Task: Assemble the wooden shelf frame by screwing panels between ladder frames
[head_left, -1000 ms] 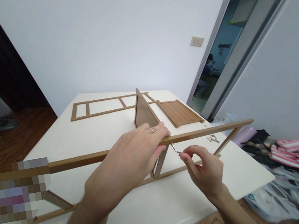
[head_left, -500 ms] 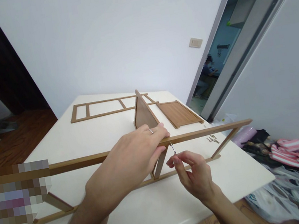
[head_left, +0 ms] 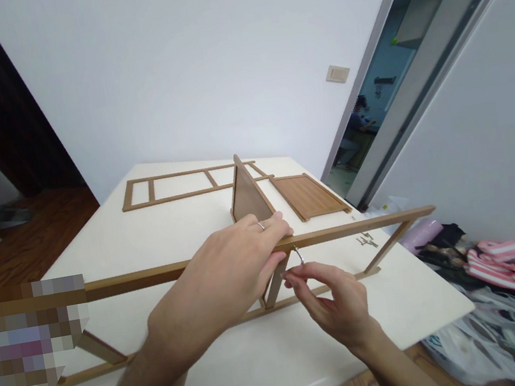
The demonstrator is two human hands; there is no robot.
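A wooden ladder-like frame [head_left: 352, 228] stands on its long edge across the table. My left hand [head_left: 231, 270] is wrapped over its upper rail near a middle crosspiece, a ring on one finger. Just to the right, my right hand [head_left: 337, 298] has thumb and fingers closed at the lower end of a small metal hex key [head_left: 299, 254]. The key's upper end meets the frame below the upper rail, beside the crosspiece [head_left: 275, 285]. A wooden panel [head_left: 249, 196] stands upright behind my left hand, its near end at the frame and partly hidden.
A second ladder-like frame [head_left: 184, 197] and a slatted wooden panel [head_left: 310, 195] lie flat towards the back of the white table [head_left: 170, 234]. Small loose hardware [head_left: 367, 240] lies at the right. Bags and striped cloth [head_left: 496, 258] lie beyond the right edge. A person sits past the doorway.
My right hand's fingers have shifted slightly left and curled at the hex key, whose lower end is now more covered. My left hand and the frame have stayed in place.
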